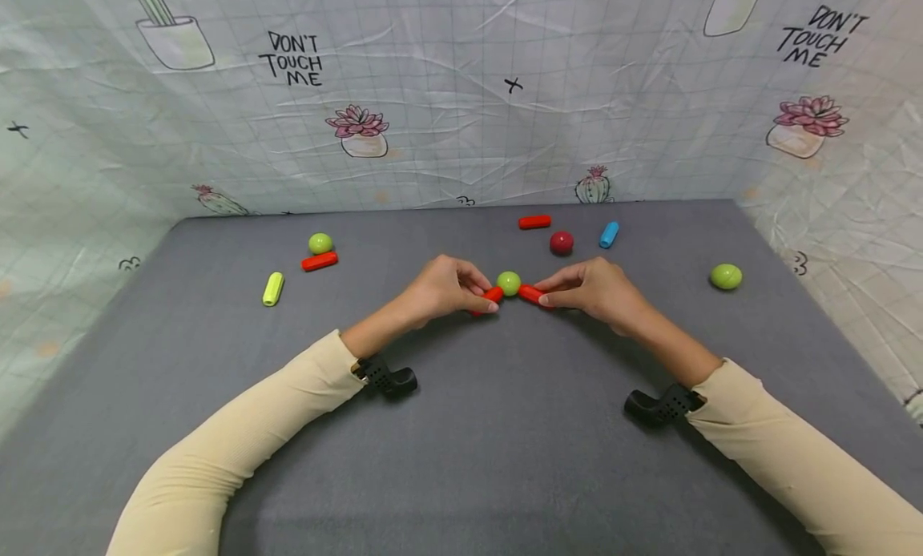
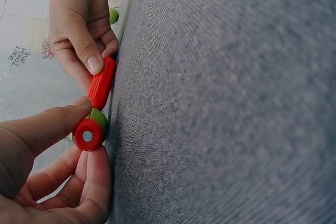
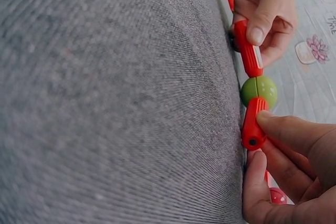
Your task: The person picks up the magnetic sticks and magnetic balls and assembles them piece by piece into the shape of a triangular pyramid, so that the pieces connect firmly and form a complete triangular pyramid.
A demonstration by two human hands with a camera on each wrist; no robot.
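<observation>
A green ball (image 1: 508, 283) sits on the grey cloth between my two hands. From its left side, my left hand (image 1: 449, 290) pinches a red rod (image 1: 493, 295) between thumb and fingers, the rod's inner end right at the ball. Opposite, my right hand (image 1: 594, 293) pinches another red rod (image 1: 531, 294), which also meets the ball. The two rods slope away from the ball at an angle. In the left wrist view, the near red rod (image 2: 87, 134) shows a pale round disc in its end. The right wrist view shows a dark dot in the end of the right rod (image 3: 253, 129).
Behind my right hand lie a red rod (image 1: 534, 222), a red ball (image 1: 562, 243) and a blue rod (image 1: 609, 235). Off to the left are a green ball (image 1: 320, 243), a red rod (image 1: 320, 261) and a yellow-green rod (image 1: 272, 289). Another green ball (image 1: 725, 276) sits far right.
</observation>
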